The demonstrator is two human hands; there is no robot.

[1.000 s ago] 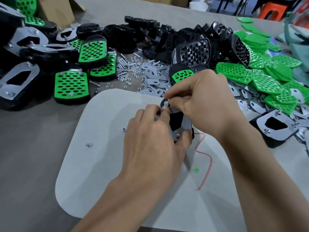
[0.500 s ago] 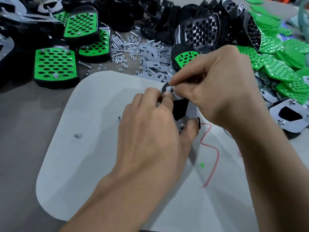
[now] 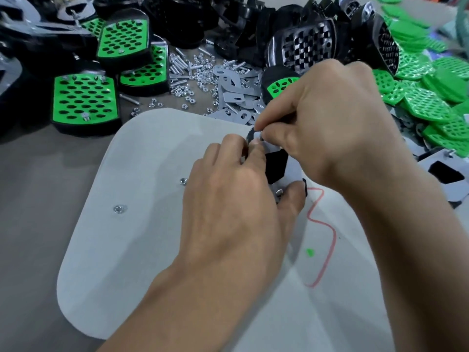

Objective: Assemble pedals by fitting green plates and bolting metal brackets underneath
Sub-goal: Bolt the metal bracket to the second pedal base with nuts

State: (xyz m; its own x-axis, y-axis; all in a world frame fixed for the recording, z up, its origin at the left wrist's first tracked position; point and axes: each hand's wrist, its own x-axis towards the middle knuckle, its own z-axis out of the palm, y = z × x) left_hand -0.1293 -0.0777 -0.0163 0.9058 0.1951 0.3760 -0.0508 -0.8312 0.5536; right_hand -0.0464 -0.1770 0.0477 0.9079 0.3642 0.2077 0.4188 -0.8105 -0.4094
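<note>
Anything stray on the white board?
A small silver nut and a silver flanged nut lie loose at left on the rounded white board, away from the silver nut-and-bolt heap behind. A red scribbled line and green spot mark its right.

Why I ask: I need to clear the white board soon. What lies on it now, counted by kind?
On the white board:
Pedal, held in both hands: 1
Loose metal fasteners: 2
Total: 3
</note>
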